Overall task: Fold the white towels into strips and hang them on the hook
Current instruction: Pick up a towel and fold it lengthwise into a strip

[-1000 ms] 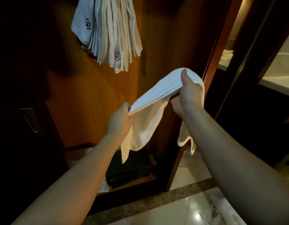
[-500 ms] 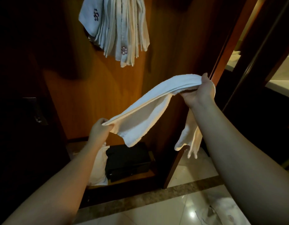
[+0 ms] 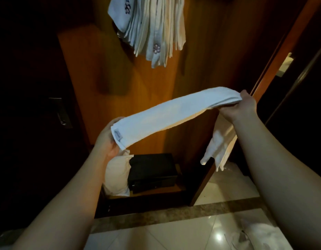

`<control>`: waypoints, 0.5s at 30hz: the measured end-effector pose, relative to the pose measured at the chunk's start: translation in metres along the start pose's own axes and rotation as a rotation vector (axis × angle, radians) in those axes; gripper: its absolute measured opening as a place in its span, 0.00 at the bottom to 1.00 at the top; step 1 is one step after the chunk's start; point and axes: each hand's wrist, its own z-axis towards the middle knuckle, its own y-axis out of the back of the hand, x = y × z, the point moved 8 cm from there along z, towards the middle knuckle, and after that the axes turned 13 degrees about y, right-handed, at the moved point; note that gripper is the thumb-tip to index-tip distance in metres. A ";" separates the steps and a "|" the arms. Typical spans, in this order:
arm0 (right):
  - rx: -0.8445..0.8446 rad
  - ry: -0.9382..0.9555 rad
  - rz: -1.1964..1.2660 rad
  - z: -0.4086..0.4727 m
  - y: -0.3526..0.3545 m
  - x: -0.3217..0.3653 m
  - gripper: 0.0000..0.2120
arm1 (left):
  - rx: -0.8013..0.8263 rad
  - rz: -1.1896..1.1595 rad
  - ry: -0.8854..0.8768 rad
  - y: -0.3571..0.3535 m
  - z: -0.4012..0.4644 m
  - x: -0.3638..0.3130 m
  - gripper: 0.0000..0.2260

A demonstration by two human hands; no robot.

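Glossy tile floor (image 3: 174, 235) with a dark stone border fronts a dim wooden wardrobe interior (image 3: 102, 91). Nearest, 2 bare hands stretch 1 white towel (image 3: 174, 112) as a strip: left hand (image 3: 106, 141) curled shut on the labelled end, right hand (image 3: 240, 107) pinched shut on the higher end, a loose tail hanging below it. Beyond: black safe (image 3: 152, 172), pale bundle (image 3: 116, 174), then hung towels (image 3: 152, 27) above, hook unseen; risk judged: the loose tail could unfold the strip during the lift.
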 end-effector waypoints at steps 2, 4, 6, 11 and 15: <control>-0.014 -0.013 -0.061 0.004 0.010 -0.009 0.25 | 0.061 -0.098 -0.030 0.003 -0.003 -0.002 0.13; -0.029 -0.024 -0.088 0.004 0.017 -0.018 0.25 | 0.086 -0.183 -0.034 0.008 -0.003 0.003 0.17; -0.048 -0.040 -0.100 0.002 0.023 -0.026 0.23 | 0.078 -0.259 -0.030 0.014 -0.002 0.009 0.19; -0.048 -0.092 -0.083 -0.001 0.027 -0.040 0.20 | -0.001 -0.345 -0.014 0.023 0.010 0.023 0.20; 0.001 -0.129 -0.051 -0.002 0.027 -0.046 0.20 | -0.051 -0.231 0.005 0.030 0.008 0.025 0.16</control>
